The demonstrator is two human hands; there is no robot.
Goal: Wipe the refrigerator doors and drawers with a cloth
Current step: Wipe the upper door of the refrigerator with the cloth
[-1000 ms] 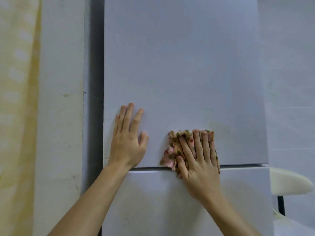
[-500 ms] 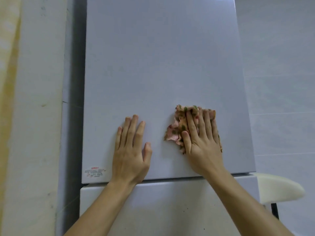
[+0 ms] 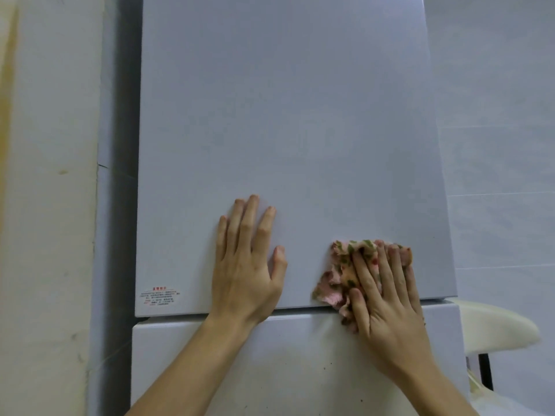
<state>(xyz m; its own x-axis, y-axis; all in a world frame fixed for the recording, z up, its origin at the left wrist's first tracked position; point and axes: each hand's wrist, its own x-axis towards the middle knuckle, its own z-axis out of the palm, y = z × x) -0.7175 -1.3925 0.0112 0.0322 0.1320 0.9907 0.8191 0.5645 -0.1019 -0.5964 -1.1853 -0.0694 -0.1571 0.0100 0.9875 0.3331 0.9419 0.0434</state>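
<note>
Pressed a crumpled, fuzzy floral cloth [image 3: 338,276] against the smooth, flat refrigerator door [image 3: 285,115], low near its right corner, overlapping the white drawer [image 3: 240,355] seam, right hand [image 3: 387,298] fingers [image 3: 365,274] straight. Rested left hand [image 3: 246,271] flat nearby, fingers spread, holding nothing.
</note>
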